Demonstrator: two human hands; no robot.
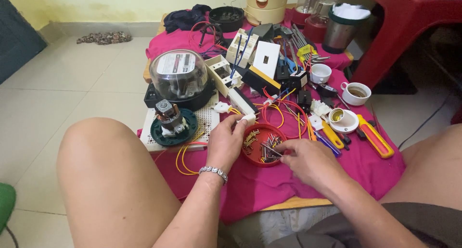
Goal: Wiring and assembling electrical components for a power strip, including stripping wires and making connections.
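1. Bench [298,203]: low wooden board under a magenta cloth [269,183], crowded with electrical parts. The cloth is soft and would slide if anything is dragged across it.
2. Electric meter [180,77] with clear dome, far left of the hands. Looks heavy, and the dome looks fragile; not touched.
3. Red dish [250,157]: small, shallow, round, likely light plastic, on the cloth between the two hands. It would tip easily if pressed at the rim; best steadied by its wall.
4. Left hand [225,144]: fingers curled at the dish's left rim, pinching a small white plastic piece [248,118]. That piece looks stiff and light.
5. Right hand [308,160]: fingertips closed in a pinch among the screws [264,147] in the dish; whether one is actually caught, I cannot tell.
6. Screws: tiny, hard metal, brass and steel mixed, slippery and prone to roll. Best taken by the shank, one at a time.
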